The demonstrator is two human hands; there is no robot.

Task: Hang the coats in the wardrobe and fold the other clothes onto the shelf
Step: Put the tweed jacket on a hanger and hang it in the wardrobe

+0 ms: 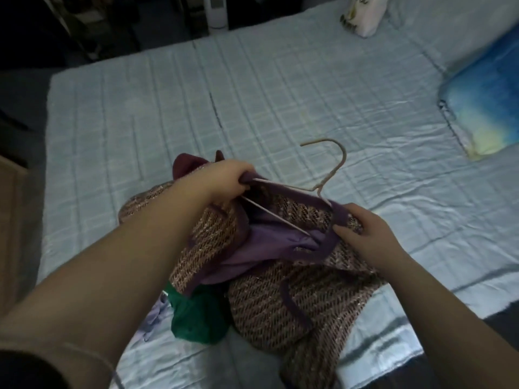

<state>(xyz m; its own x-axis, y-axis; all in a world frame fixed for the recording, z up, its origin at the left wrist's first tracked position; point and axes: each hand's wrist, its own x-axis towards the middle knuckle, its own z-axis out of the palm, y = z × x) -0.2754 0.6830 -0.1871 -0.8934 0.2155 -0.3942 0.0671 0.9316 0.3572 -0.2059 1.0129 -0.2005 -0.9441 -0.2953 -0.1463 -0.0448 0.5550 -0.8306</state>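
A pink-and-brown tweed coat (280, 299) with purple trim and lilac lining lies bunched on the bed in front of me. A pale wire hanger (334, 164) sits partly inside its neck, hook pointing away from me. My left hand (224, 181) grips the coat's purple collar edge together with the hanger's left end. My right hand (365, 234) pinches the purple collar trim at the hanger's right shoulder. Under the coat lie a green garment (196, 318), a lilac garment (156, 318) and a maroon one (188, 164).
The bed (280, 94) carries a pale blue quilted cover. A blue-and-yellow pillow (486, 108) lies at the right and a white bag (362, 18) at the far edge. Dark furniture stands beyond the bed, a wooden piece (11, 220) at the left.
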